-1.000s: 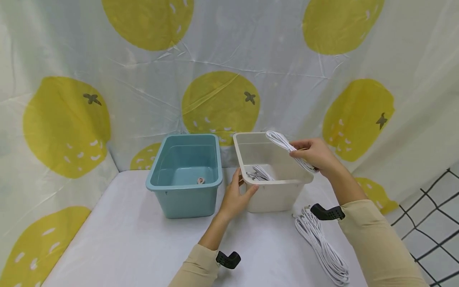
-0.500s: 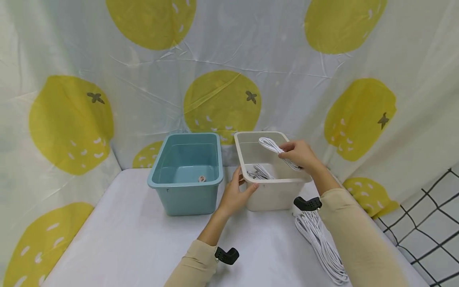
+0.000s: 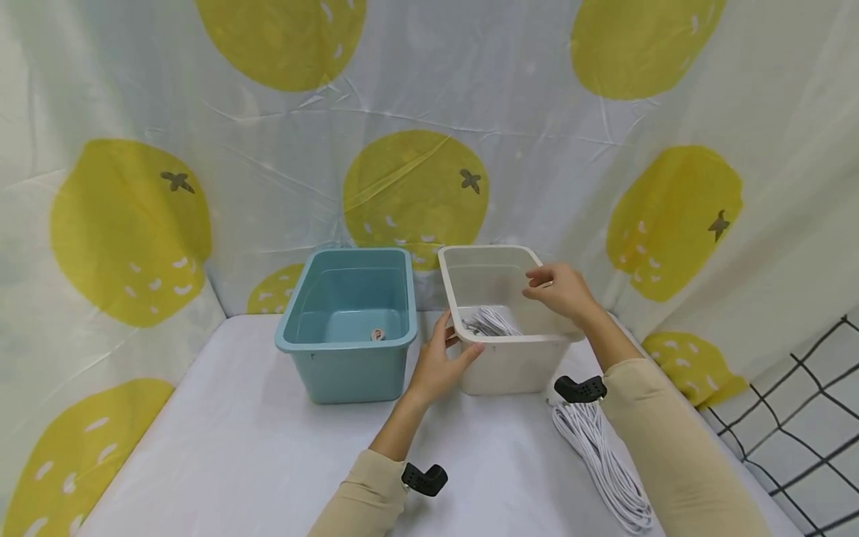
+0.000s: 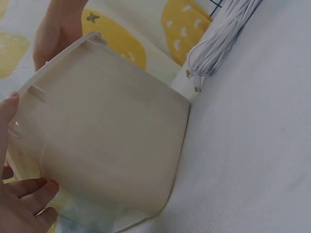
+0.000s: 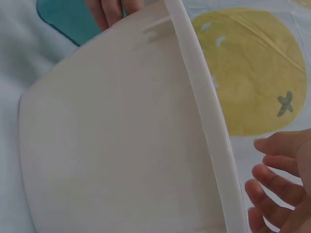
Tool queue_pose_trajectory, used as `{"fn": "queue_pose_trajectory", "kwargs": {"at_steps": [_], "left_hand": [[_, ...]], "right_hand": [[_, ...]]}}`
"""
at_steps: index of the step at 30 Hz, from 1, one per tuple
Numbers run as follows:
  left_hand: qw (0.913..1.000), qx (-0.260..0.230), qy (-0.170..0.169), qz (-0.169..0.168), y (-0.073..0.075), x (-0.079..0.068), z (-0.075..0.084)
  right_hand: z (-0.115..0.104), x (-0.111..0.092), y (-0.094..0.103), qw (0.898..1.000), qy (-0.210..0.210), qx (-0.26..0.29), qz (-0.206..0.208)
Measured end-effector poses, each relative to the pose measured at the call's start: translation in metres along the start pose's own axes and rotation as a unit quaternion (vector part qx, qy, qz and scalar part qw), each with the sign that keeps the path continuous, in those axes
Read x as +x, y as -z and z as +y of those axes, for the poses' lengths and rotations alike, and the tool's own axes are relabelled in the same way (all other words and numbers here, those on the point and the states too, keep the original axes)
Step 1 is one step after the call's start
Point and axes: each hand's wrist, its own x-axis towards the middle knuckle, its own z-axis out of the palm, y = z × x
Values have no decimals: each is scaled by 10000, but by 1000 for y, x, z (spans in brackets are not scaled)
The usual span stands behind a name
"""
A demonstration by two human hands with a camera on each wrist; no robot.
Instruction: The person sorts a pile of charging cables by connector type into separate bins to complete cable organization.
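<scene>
My left hand [image 3: 439, 371] holds the near left corner of a beige plastic bin [image 3: 513, 365]. Its thumb lies at the rim and its fingers are on the side wall, as the left wrist view shows. Bundled white cables [image 3: 492, 322] lie on the floor of this bin. Over the bin's right rim hovers my right hand [image 3: 562, 291], its fingers loosely bent with nothing between them. In the right wrist view the fingers [image 5: 272, 187] are spread apart, clear of the rim. More coiled white cable [image 3: 600, 462] lies on the table beside my right forearm.
Left of the beige bin stands a blue bin [image 3: 356, 373] with a small pinkish round item [image 3: 378, 335] inside. A lemon-print curtain [image 3: 416, 97] hangs behind both. Black wire grid [image 3: 805, 425] borders the right side of the white table [image 3: 235, 447].
My right hand moved left over the beige bin and let go of a white cable bundle, which dropped onto the cables inside. The left hand kept its hold on the bin.
</scene>
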Motion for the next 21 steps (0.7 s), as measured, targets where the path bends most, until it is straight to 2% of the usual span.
{"fn": "queue_pose_trajectory", "kwargs": {"at_steps": [10, 21], "left_hand": [[10000, -21, -66, 29, 0, -1, 1], [10000, 19, 85, -43, 0, -1, 2]], "right_hand": [[3, -11, 6, 10000, 52, 1, 56], [10, -33, 22, 9997, 154, 182, -44]]}}
